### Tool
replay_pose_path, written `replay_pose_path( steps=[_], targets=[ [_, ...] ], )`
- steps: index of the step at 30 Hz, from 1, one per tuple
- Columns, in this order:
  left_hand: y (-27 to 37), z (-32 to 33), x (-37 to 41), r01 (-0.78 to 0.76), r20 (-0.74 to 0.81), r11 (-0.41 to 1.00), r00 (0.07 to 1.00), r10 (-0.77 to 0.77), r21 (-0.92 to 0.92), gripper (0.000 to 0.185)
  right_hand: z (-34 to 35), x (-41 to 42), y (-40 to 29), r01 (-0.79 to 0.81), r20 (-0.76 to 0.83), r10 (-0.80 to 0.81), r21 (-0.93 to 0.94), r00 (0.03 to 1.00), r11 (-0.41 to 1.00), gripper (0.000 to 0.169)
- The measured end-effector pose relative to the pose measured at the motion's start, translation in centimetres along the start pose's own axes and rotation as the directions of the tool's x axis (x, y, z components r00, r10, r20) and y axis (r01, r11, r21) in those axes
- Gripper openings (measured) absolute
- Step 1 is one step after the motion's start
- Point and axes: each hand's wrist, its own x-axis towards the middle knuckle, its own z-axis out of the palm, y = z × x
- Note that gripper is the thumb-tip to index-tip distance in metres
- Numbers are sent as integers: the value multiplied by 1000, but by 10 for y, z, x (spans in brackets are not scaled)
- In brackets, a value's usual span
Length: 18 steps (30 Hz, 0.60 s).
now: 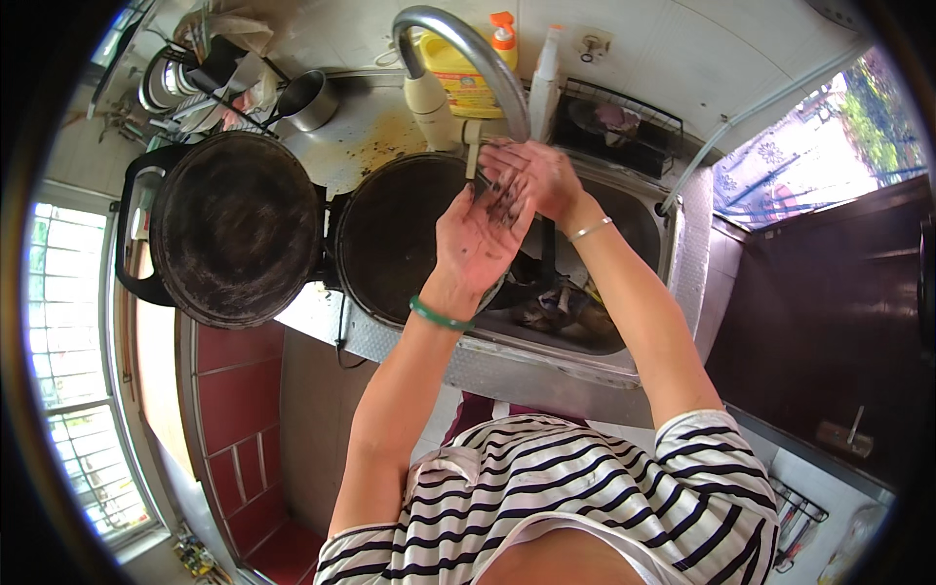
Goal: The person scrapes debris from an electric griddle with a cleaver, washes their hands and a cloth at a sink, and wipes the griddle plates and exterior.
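My left hand is turned palm up under the faucet spout, with dark grime smeared over its fingers and palm. A green bangle circles that wrist. My right hand meets its fingertips from the other side, also smudged and slightly blurred, with a silver bracelet at the wrist. Neither hand holds anything. Just behind them is the cream faucet handle. An opened double-sided electric griddle lies to the left: its blackened lid plate is folded out, and its lower pan rests partly over the sink.
Dark wet items lie in the sink basin. Behind the faucet stand a yellow detergent bottle and a white spray bottle. A black wire rack sits behind the basin. A metal pot and a dish rack occupy the back left.
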Motion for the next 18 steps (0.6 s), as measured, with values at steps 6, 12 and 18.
replay_pose_path(
  steps=[6,12,18],
  targets=[
    [-23,-16,50,34,137,995,990,-21,-93,67,-12,-79,-9,177,-273,-142,108,951,978,47],
    [-14,-18,62,-29,101,999,995,26,25,64,-22,-130,6,221,-292,-185,97,938,970,50],
    [-4,-23,63,-25,78,1000,997,24,8,64,-7,-131,4,310,-343,-369,-217,864,926,36]
  ],
)
